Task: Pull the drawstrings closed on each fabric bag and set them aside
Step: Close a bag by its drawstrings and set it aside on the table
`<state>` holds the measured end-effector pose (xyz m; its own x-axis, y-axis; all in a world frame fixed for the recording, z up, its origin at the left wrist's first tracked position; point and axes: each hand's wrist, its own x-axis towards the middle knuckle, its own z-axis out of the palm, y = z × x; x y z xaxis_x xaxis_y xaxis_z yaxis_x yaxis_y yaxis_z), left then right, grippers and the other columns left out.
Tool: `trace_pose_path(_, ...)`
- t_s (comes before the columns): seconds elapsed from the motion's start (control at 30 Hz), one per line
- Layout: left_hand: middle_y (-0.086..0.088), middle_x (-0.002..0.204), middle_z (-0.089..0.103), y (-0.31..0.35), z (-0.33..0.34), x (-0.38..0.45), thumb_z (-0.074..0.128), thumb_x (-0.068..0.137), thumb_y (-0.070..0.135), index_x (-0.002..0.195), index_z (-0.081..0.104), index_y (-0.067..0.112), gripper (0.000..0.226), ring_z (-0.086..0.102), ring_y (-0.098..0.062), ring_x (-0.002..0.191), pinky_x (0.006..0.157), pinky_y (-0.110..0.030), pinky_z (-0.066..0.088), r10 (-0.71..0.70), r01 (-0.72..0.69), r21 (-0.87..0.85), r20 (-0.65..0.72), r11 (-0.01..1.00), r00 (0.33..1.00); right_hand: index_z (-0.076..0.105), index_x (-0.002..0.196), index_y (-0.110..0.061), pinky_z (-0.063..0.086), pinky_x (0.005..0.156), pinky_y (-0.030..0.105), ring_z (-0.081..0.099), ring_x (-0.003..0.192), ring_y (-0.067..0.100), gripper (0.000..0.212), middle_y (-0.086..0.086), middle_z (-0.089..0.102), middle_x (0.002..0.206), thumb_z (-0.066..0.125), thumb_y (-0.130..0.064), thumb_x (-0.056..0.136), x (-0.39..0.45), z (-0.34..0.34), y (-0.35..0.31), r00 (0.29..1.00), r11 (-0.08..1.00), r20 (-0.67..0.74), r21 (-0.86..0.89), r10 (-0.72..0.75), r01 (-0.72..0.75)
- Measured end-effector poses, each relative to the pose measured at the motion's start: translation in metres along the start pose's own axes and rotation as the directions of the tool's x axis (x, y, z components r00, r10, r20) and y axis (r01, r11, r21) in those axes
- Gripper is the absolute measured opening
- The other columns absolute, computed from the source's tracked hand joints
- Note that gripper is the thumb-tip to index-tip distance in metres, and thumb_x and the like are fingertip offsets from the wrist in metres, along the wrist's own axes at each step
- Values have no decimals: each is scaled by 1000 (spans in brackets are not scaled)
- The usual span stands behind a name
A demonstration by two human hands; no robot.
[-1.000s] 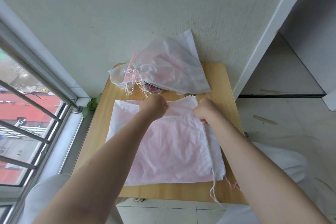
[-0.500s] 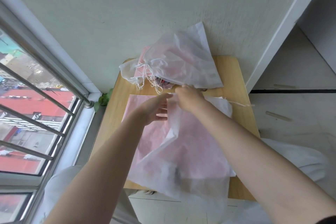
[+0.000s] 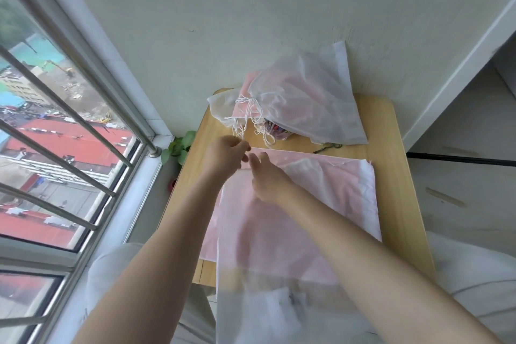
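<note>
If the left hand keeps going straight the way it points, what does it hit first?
Likely the dangling white drawstrings of the tied bags just beyond the left hand; depth is hard to judge.

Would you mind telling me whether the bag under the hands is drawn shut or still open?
Still open: the bag lies flat on the table, top edge straight and ungathered, unlike the cinched bags behind it.

Head camera, the only view I have: worn on the person's head, wide-angle, facing forward and steeply down, close over the wooden table point(image 3: 402, 176). Frame takes in wall point(image 3: 251, 22) ahead, window point(image 3: 55, 134) to the left.
</note>
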<state>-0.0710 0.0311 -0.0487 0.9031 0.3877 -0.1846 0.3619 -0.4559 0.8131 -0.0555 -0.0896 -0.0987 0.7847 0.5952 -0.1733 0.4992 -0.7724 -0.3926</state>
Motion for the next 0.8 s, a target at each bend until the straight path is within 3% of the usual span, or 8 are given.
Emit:
trace_pose_path(0.1,-6,74,69,-6,5,9,51,90,21,81,68,6,24,64,-25,70,61,-33,52,34,-61,421,71,905,997,34,138,-12,46,73,40,58,104,38,51,13,33,136,41,2,89,-4,-3,14,998,988,-47,147,48,-41)
trace_pose_path(0.2,-8,77,61,-16,29,8,42,95,16,78,59,6,26,58,-28,82,65,-29,39,83,-162,644,151,748,985,46,130,-10,48,88,43,51,116,32,43,9,40,131,50,0,88,-11,-10,45,975,978,-114,107,192,-180)
trace_pose_path(0.3,-14,103,65,-31,57,2,38,98,15,93,62,4,27,60,-31,98,74,-29,38,62,-202,716,217,668,974,52,121,-8,46,91,41,46,120,31,34,11,47,128,51,-1,87,-20,-15,79,909,937,-231,41,348,-348)
trace_pose_path(0.37,-15,106,65,-40,71,-4,39,97,13,97,62,4,25,61,-32,99,76,-31,39,37,-208,753,238,625,971,53,119,-9,46,88,41,45,120,31,33,11,49,128,47,2,88,-24,-17,99,860,902,-281,48,425,-430)
trace_pose_path(0.53,-20,119,57,-55,87,-10,35,94,10,117,54,3,32,51,-41,113,99,-40,35,28,-197,829,215,524,976,53,121,-10,46,91,41,46,118,31,29,10,51,130,49,-6,93,-27,-14,130,860,895,-260,38,439,-445)
trace_pose_path(0.7,-19,121,58,-50,87,-6,34,97,12,118,54,2,31,54,-35,112,97,-37,34,59,-233,831,236,506,970,66,103,-8,41,86,36,49,113,31,21,9,64,111,54,-24,95,-23,-20,141,838,870,-284,-27,466,-492)
trace_pose_path(0.73,-19,120,59,-51,86,-6,34,97,13,117,55,2,30,54,-36,111,95,-37,35,66,-234,830,234,506,970,67,98,-10,40,84,35,49,109,31,24,9,64,104,52,-27,95,-24,-25,142,845,871,-237,12,480,-492)
trace_pose_path(0.8,-20,117,59,-53,87,-6,35,97,13,114,56,2,29,54,-37,109,92,-37,36,63,-230,823,231,519,971,63,77,-14,39,75,31,52,91,25,26,5,59,86,47,-25,94,-28,-39,142,855,824,-80,328,512,-463)
